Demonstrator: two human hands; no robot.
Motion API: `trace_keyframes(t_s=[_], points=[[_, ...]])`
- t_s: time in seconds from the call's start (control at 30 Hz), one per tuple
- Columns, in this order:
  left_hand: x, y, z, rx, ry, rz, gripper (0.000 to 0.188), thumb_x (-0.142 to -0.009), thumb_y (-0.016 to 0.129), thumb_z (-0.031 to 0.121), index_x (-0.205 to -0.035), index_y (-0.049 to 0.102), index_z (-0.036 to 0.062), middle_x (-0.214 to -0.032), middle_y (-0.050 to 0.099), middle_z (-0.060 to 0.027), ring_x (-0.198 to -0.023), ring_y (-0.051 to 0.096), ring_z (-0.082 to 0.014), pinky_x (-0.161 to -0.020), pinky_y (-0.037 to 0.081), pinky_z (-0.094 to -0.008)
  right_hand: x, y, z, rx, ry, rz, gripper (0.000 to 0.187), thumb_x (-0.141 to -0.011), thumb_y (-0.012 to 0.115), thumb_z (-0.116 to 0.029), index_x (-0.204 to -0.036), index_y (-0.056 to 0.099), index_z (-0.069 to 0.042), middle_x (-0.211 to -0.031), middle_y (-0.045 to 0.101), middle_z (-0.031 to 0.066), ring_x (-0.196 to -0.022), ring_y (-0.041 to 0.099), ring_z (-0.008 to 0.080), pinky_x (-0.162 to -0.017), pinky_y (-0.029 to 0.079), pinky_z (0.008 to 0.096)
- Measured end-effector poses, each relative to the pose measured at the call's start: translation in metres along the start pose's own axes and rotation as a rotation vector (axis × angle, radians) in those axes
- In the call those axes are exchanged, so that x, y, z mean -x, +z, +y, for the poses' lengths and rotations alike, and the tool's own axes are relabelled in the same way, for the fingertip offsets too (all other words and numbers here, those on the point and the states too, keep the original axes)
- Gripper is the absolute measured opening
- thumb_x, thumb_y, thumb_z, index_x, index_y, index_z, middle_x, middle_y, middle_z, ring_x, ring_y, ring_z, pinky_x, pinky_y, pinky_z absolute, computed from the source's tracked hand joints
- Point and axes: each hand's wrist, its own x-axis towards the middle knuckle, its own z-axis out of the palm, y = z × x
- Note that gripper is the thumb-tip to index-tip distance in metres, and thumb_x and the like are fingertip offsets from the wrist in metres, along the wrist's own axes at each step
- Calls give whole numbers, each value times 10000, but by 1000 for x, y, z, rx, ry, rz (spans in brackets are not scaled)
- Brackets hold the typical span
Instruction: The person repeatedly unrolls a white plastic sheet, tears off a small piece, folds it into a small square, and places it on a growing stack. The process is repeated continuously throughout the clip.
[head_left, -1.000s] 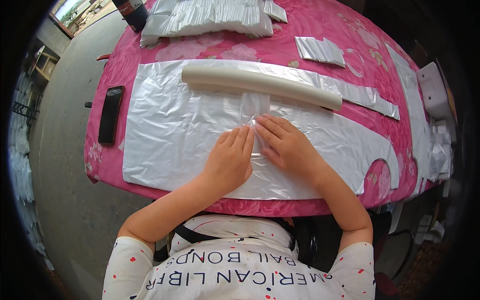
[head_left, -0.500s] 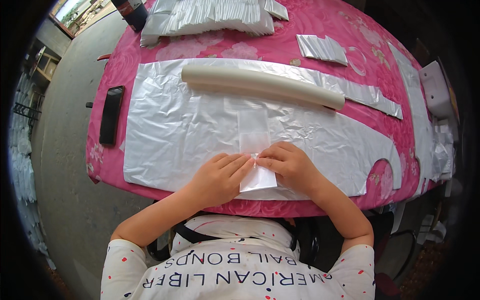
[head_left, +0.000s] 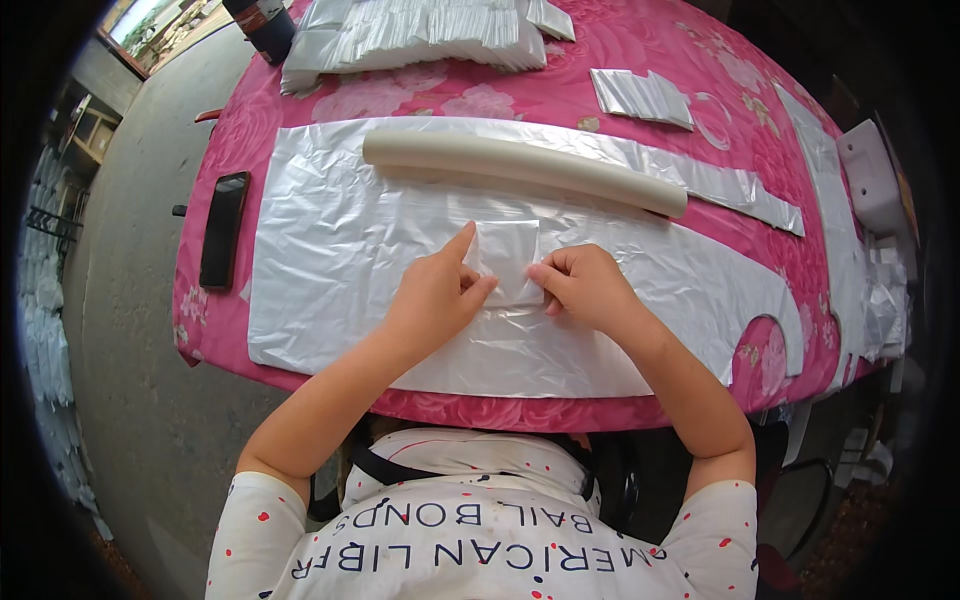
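On the pink tablecloth [head_left: 480, 411], we get one folded plastic square [head_left: 510, 250], lying mid-sheet on the silvery plastic sheet [head_left: 330, 280], near side of the beige tube [head_left: 525, 172]. Left hand [head_left: 430, 293]: index stretched along the square's left edge, thumb spread apart from it by the near corner, probably to hold that side straight. Right hand [head_left: 590, 287]: thumb and index pinched together on the right edge, seemingly against slipping. The tube lies across the sheet's far part, perhaps as a weight against lifting. Counts: we log two hands, one square, one tube, one phone [head_left: 223, 230] at left (likely parked clear of the elbows), one dark bottle [head_left: 262, 28] at far left. Far side, we mark one big pile [head_left: 430, 40] of folded plastic and, to its right, one small pile [head_left: 642, 98]; layers overlap, no count.
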Motion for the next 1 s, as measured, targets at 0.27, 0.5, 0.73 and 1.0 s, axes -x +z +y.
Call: trace_keyframes(t_s=[0.27,0.5,0.73,1.0], points=[[-2,-6,6,-24,2,39,691,-785,647,95,-1355,288,-60,-896,608,-125,-691,607,-207,-596,480,-271,-18,-6,3,32,102,-87,304,-831,586,-241,-658,616,7,-599,604,64,-532,622,136,-510,445,270],[8,20,6,-464,573,149,663,-785,631,184,-1322,332,-62,-1282,427,-218,-1163,442,-333,-951,377,-404,-20,-5,3,22,84,-84,290,-846,595,-216,-663,617,8,-589,580,41,-505,585,104,-461,415,236],[1,44,-8,-566,444,60,912,-788,577,477,-1375,173,-93,-1434,203,-266,-1357,164,-387,-1096,126,-479,-16,-1,5,2,85,-47,275,-797,621,-231,-695,636,24,-630,629,94,-543,631,156,-528,464,273],[2,43,-9,-574,438,34,1024,-766,561,569,-1385,97,-102,-1452,125,-280,-1371,91,-393,-1101,74,-487,8,1,-1,368,-91,145,215,-653,711,-204,-714,626,-16,-633,618,113,-633,617,242,-577,478,332]])
